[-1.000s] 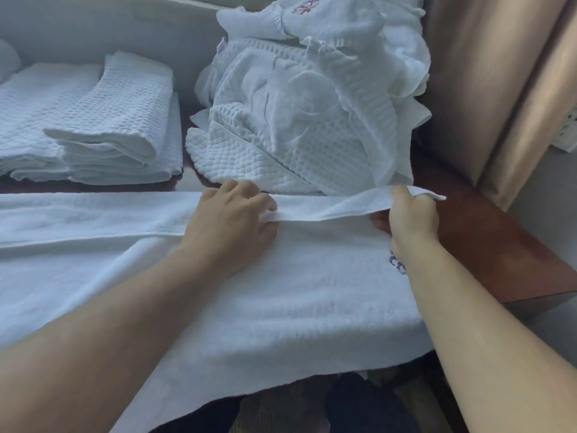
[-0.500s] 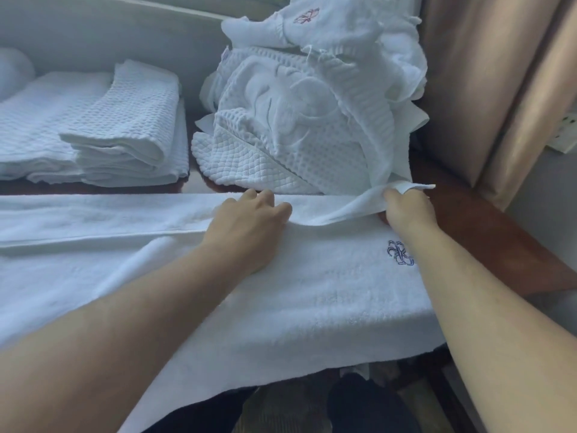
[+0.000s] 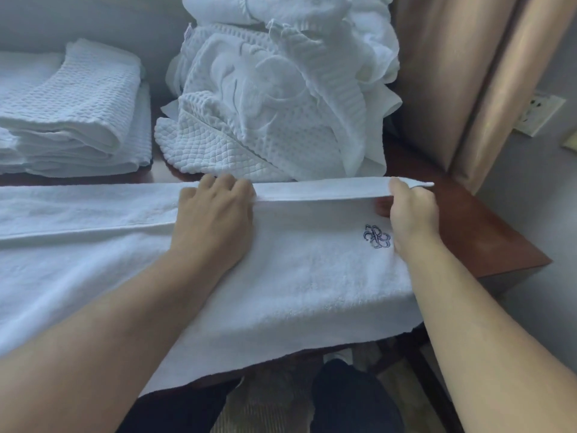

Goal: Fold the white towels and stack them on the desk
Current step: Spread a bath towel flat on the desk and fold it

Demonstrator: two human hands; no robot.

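Since a moment ago, both hands have drawn the far edge of the towel [image 3: 281, 276] taut and level, where it sagged between them before, and the left hand has slid a little further along that edge. Largest in view, the white towel lies spread across the wooden desk [image 3: 487, 232], its near edge hanging over the front and its far strip folded toward the person. Behind it on the desk sits a heap of unfolded towels [image 3: 281, 98], waffle and quilted textures jumbled together, with a stack of folded towels [image 3: 78, 114] to its left. A tan curtain [image 3: 462, 73] hangs at the right, with a wall socket [image 3: 538, 112] beside it. Both bare forearms reach forward from the bottom corners, the left angling in across the cloth, the right running nearly straight up the towel's right end. The left hand [image 3: 215, 220] lies palm down on the towel, knuckles bent, fingers together and curled over the folded edge. The right hand [image 3: 412, 210] pinches the same edge near its corner, thumb on top and fingers tucked beneath, lifting it just clear of the layer below. A small dark embroidered emblem [image 3: 377, 236] shows on the towel just beside the right wrist.
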